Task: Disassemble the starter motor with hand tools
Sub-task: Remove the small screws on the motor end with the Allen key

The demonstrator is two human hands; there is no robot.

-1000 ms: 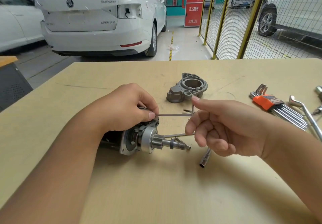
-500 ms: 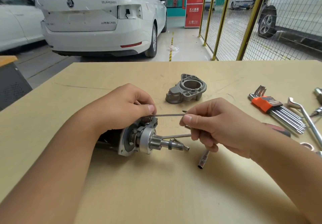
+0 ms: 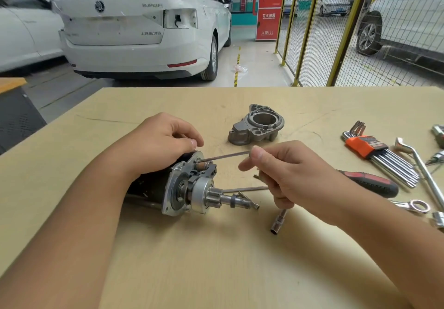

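The starter motor (image 3: 187,188) lies on its side on the wooden table (image 3: 216,260), its pinion shaft pointing right. My left hand (image 3: 156,145) grips the top of its dark body, thumb and forefinger just above the front plate. A thin hex key (image 3: 225,156) runs from a screw on the motor's front face to my right hand (image 3: 283,176), which pinches its far end between thumb and fingers. The key's bent end is hidden in that hand. The removed grey nose housing (image 3: 257,126) sits behind the hands.
A long bolt (image 3: 245,189) sticks out beside the pinion. A small socket (image 3: 278,222) lies below my right hand. To the right are a red-black screwdriver (image 3: 370,183), an orange hex key set (image 3: 379,154), an L-shaped wrench (image 3: 422,171) and a ring spanner (image 3: 413,206).
My left fingers have let go of the hex key's shaft and drawn back onto the motor. My right hand has turned the key, so its bent end no longer points up.
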